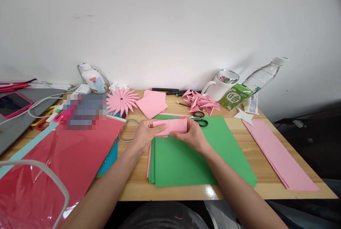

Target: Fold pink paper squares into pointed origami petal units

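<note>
Head view: the left hand (144, 134) and right hand (194, 135) pinch pink paper (179, 126), apparently part-folded; a pink star (125, 104) appears finished, pink squares (152, 104) unfolded.

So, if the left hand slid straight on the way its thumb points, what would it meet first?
The left hand would likely meet the right hand first, at the other end of the pink paper both hold; exact depth is unclear here.

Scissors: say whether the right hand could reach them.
Probably yes: the scissors' black handles show just beyond the right hand, nothing lying on them, though that hand is holding pink paper.
</note>
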Demonstrator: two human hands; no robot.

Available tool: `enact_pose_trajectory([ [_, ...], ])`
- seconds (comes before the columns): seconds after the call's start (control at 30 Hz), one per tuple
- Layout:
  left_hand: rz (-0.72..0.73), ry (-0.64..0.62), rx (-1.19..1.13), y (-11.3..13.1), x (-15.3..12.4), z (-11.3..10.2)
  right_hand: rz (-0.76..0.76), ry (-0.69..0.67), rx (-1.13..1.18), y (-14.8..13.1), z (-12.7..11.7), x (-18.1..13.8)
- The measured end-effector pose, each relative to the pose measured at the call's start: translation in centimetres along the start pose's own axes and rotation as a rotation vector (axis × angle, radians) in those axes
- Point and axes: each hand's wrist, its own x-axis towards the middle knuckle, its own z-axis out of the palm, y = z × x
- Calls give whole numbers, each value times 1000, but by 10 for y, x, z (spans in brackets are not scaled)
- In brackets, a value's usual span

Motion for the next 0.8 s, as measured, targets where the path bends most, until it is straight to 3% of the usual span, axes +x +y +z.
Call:
enact_pose_trajectory([
  [0.17, 0, 8, -6, -1, -1, 2, 50, 55, -55, -1, 3, -1],
  [0.47, 12, 56, -26, 1, 0, 4, 132, -121, 28, -2, 0, -1],
  [0.8, 33, 63, -46, 6, 0, 1, 114, -181, 192, -6, -5, 0],
])
